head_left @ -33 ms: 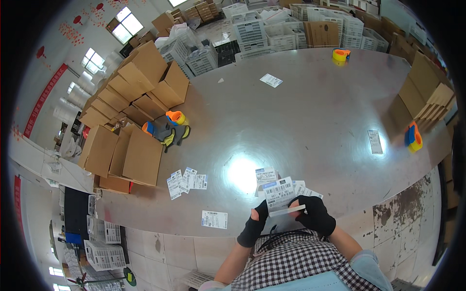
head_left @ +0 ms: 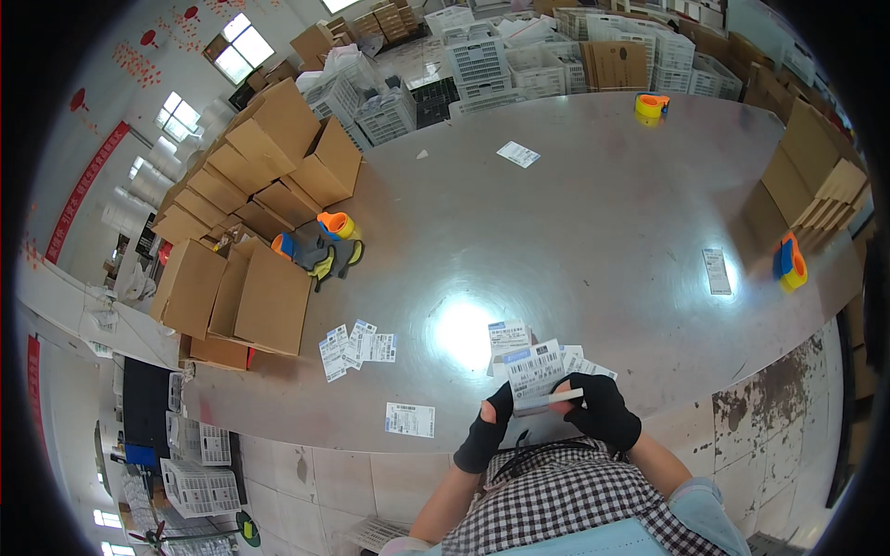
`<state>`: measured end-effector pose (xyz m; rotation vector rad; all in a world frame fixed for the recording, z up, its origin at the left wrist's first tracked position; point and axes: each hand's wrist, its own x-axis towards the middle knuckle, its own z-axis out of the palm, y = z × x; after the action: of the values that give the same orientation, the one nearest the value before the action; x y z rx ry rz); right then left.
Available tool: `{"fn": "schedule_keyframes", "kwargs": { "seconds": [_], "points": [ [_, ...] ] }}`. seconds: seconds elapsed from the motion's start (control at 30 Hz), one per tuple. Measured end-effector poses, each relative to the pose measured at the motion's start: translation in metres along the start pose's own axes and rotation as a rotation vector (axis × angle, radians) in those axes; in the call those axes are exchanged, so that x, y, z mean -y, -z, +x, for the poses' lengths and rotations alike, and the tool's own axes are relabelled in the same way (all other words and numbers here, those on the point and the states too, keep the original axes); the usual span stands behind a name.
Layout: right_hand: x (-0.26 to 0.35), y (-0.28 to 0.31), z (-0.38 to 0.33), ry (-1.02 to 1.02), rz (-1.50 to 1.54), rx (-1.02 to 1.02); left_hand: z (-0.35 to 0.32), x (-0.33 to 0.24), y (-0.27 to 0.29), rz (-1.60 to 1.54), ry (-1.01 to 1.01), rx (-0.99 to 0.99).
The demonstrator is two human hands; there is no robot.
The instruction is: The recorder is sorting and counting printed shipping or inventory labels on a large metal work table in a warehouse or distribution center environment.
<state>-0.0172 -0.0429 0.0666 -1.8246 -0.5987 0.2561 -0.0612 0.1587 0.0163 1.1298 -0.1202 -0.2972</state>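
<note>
Close to my body at the table's near edge, I hold a stack of white printed shipping labels (head_left: 535,365) between both hands. My left hand (head_left: 486,432), in a black fingerless glove, is closed on the stack's left side with the bare thumb showing. My right hand (head_left: 603,410), gloved the same way, grips the right side near the stack's pale, thick edge. The top label faces up at a tilt. Just beyond and beside the stack, more loose labels (head_left: 507,334) lie on the metal table, partly covered by it.
To the left lie a fan of labels (head_left: 345,350) and a single label (head_left: 410,419). Open cardboard boxes (head_left: 269,295) line the left edge, near grey-yellow gloves (head_left: 336,259) and a tape dispenser (head_left: 337,225). Another tape dispenser (head_left: 790,263) and folded cartons (head_left: 816,176) stand right.
The label stack has tilted very slightly in my hands, its near edge shifting a little. Both hands stay in nearly the same place, and the things on the table have not moved.
</note>
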Motion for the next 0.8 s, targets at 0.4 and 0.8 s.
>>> {"fn": "schedule_keyframes", "kwargs": {
  "seconds": [0.4,0.8],
  "points": [
    [-0.018,-0.019,0.004,-0.219,0.351,-0.033,0.001,-0.019,-0.020,0.264,0.118,-0.209],
    [-0.018,-0.013,-0.004,0.093,-0.185,-0.039,0.010,-0.032,-0.003,-0.222,0.110,-0.269]
  ]
}}
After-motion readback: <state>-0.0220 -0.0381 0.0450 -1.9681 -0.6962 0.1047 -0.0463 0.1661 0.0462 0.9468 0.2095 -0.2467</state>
